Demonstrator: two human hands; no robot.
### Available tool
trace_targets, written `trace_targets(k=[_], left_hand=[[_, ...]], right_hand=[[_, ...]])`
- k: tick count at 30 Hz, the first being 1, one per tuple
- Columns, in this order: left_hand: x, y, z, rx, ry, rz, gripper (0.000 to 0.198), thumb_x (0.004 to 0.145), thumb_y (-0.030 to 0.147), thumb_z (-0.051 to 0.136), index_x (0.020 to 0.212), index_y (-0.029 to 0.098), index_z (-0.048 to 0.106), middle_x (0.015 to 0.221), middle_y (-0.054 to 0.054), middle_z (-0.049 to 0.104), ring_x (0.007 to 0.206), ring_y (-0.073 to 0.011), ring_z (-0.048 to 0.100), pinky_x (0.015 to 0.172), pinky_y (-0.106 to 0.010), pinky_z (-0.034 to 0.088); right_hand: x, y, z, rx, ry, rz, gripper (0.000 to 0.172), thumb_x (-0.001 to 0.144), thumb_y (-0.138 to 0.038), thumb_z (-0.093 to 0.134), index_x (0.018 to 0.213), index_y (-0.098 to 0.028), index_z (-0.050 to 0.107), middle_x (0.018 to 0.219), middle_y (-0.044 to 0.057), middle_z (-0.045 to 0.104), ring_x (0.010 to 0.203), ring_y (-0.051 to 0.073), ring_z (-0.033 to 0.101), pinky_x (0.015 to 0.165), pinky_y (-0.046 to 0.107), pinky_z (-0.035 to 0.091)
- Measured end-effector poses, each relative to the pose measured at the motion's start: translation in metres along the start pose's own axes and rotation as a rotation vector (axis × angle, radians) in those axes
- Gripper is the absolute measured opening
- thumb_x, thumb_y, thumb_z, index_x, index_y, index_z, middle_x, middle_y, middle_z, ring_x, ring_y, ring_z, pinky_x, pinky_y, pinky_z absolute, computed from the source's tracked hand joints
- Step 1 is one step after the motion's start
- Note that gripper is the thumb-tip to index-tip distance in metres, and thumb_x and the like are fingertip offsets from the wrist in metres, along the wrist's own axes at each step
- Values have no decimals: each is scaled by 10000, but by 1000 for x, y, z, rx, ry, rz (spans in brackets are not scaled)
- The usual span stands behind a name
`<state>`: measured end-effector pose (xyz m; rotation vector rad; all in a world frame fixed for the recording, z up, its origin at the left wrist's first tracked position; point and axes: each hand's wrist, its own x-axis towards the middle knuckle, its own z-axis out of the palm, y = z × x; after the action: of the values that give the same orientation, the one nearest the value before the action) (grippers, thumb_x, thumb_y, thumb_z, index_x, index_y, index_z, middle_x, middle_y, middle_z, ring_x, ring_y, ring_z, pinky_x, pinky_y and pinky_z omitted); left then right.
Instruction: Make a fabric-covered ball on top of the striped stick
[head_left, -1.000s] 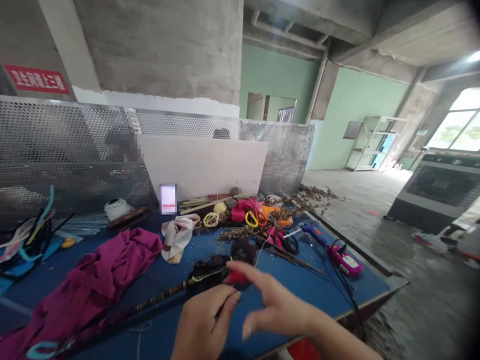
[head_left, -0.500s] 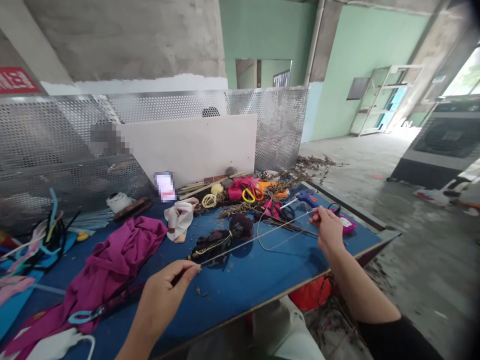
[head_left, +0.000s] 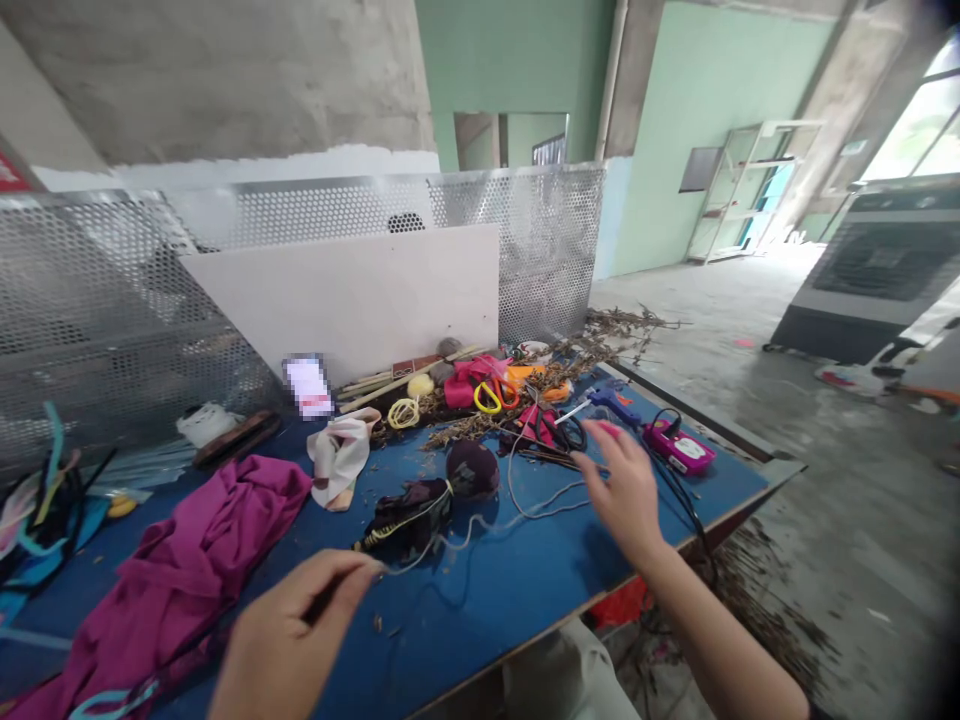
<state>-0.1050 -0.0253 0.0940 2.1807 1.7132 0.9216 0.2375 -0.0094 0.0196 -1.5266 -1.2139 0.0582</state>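
Note:
My left hand (head_left: 311, 610), at the front of the blue table, pinches the end of a thin pale cord (head_left: 472, 540). Slack and wavy, the cord runs across the table toward my right hand (head_left: 621, 490). That hand has its fingers apart and holds nothing, over the table's right part. Between the hands lies a dark cloth bundle (head_left: 416, 510) with a rounded end (head_left: 472, 470), tied around with pale cord. Beyond my right hand are a blue glue gun (head_left: 616, 404) and a magenta power strip (head_left: 681, 448) with a black plug in it.
Purple cloth (head_left: 202, 550) covers the table's left side, beside a pale cloth piece (head_left: 341, 455). Yellow-and-orange-handled scissors (head_left: 487, 397), a yellow cord coil (head_left: 403, 412) and dried plants (head_left: 469, 430) lie toward the back. A white board (head_left: 360, 300) and perforated metal panels stand behind.
My right hand has let go of the cord and opened, shifting slightly left. The cord, taut before, now hangs slack onto the table. My left hand has moved a little left and nearer.

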Motion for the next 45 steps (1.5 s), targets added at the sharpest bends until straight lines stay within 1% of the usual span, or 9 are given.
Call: trace_targets(k=[4, 8, 12, 18, 27, 32, 36, 40, 45], left_hand=[[-5, 50, 44, -139, -324, 138, 217, 869, 326, 533, 734, 249, 684, 694, 33, 687, 656, -128, 640, 618, -197, 459], [-1, 57, 54, -164, -438, 166, 211, 878, 271, 515, 760, 232, 686, 729, 11, 679, 682, -132, 629, 640, -219, 438], [10, 41, 45, -175, -453, 100, 264, 901, 345, 484, 773, 229, 684, 738, 6, 677, 709, -150, 633, 672, -239, 444], [13, 27, 61, -167, -471, 2, 284, 895, 358, 464, 768, 231, 684, 786, -4, 711, 765, -179, 647, 717, -269, 450], [34, 17, 68, 108, -310, 20, 255, 921, 313, 447, 971, 248, 689, 1017, -26, 707, 928, -208, 648, 798, -317, 475], [63, 7, 89, 323, -168, 277, 333, 840, 315, 614, 1130, 153, 640, 1172, -129, 658, 1132, -297, 554, 989, -408, 390], [74, -4, 103, 400, -333, 252, 429, 784, 443, 663, 1080, 135, 644, 1029, -151, 699, 990, -326, 613, 871, -430, 420], [78, -12, 103, 397, -458, 190, 186, 870, 259, 513, 956, 177, 656, 931, -102, 712, 905, -264, 648, 747, -339, 408], [84, -21, 99, 288, -541, 95, 228, 899, 291, 423, 839, 224, 633, 892, -48, 716, 827, -224, 655, 607, -283, 364]], right_hand=[[-44, -60, 15, 288, -648, -285, 496, 843, -411, 640, 1295, -228, 547, 1190, 97, 661, 1167, 247, 549, 1050, 421, 375], [-61, -72, 23, 570, -987, 36, 287, 858, -442, 604, 906, -174, 695, 786, 37, 716, 725, 161, 649, 752, 286, 507], [-40, -44, 10, 626, -816, 324, 337, 840, -441, 592, 669, -158, 656, 503, -16, 582, 488, 116, 537, 544, 225, 435], [-8, 2, -3, 184, -252, 280, 302, 831, -450, 572, 752, -191, 703, 559, 5, 622, 569, 185, 591, 583, 267, 439], [-6, 34, 4, -396, -342, 10, 243, 869, -345, 516, 869, -221, 726, 890, 99, 731, 852, 298, 650, 812, 412, 448], [-6, 15, 12, -578, -147, -239, 378, 908, -374, 496, 1159, -125, 631, 1082, 180, 661, 1072, 340, 572, 998, 508, 373], [-6, -19, 43, -308, -370, -231, 444, 887, -430, 556, 1269, -204, 547, 1197, 139, 607, 1132, 312, 554, 969, 459, 438], [-1, -41, 85, -131, -734, -99, 878, 714, -428, 750, 1448, -210, 319, 1318, 145, 497, 1153, 312, 558, 946, 443, 477], [15, -42, 111, -45, -821, -85, 935, 611, -314, 812, 1415, -232, 342, 1336, 125, 450, 1162, 293, 548, 980, 443, 456]])
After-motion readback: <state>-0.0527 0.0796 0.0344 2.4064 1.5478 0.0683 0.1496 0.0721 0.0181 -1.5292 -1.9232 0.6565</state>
